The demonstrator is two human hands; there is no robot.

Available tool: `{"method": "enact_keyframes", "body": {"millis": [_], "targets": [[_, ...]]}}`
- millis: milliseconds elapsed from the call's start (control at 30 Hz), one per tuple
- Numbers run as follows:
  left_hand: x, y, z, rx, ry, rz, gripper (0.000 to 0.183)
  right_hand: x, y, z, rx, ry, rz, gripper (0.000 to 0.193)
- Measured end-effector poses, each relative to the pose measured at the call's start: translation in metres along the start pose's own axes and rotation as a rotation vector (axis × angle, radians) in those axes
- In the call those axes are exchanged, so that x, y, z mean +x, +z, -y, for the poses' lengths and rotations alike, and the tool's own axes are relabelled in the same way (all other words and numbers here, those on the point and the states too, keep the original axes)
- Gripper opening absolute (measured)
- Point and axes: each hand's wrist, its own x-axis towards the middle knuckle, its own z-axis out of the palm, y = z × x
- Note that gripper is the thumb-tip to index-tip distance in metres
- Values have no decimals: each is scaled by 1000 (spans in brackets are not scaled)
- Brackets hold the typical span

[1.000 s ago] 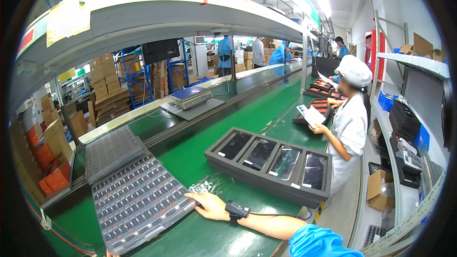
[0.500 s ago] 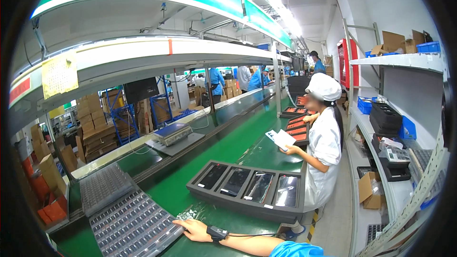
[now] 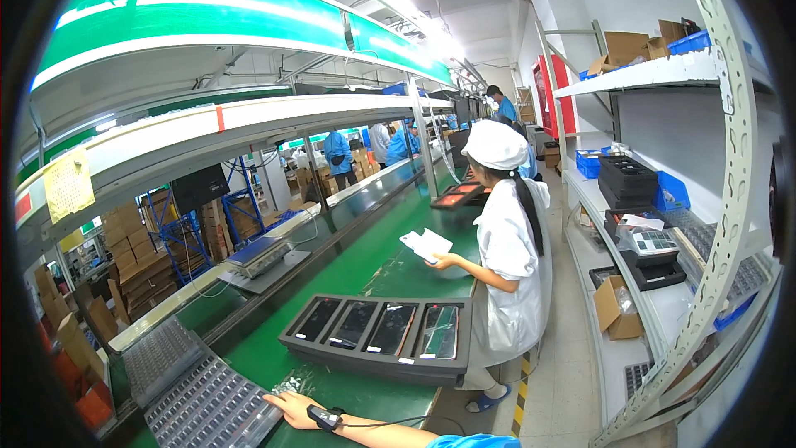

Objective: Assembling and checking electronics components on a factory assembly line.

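My right hand [image 3: 294, 409] reaches in from the lower edge, a black device strapped to its wrist and a blue sleeve behind. Its fingers are together at the right rim of a plastic blister tray [image 3: 211, 406] with rows of small compartments, and appear to grip that rim. Another blister tray [image 3: 162, 357] adjoins it on the far side. Small clear scraps [image 3: 290, 385] lie just beyond my fingers. To the right is a black foam tray [image 3: 365, 360] with several dark phone-screen panels in its slots. My left hand is out of view.
A co-worker [image 3: 510, 236] in a white cap and coat stands by the green bench [image 3: 348, 276], holding white papers [image 3: 425, 244]. A scale [image 3: 259, 257] sits on the far side. Metal shelving [image 3: 663, 282] with boxes and trays lines the right. Orange-filled trays [image 3: 458, 194] lie farther along.
My view has turned to the right, so the bench sits farther left. The co-worker has turned away from me, still holding the papers. My right hand stays at the blister tray's rim.
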Motion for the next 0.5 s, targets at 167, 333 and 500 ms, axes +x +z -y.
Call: {"method": "enact_keyframes", "body": {"millis": [167, 333, 500], "targets": [[12, 0, 2, 89, 0, -65, 23, -3, -2, -4, 23, 16, -23, 66], [32, -29, -4, 165, 0, -93, 26, -6, 2, -4, -36, -27, -73, 68], [40, -45, -25, 393, -147, -12, 31, -3, -3, 4, -24, -8, 20, 66]]}}
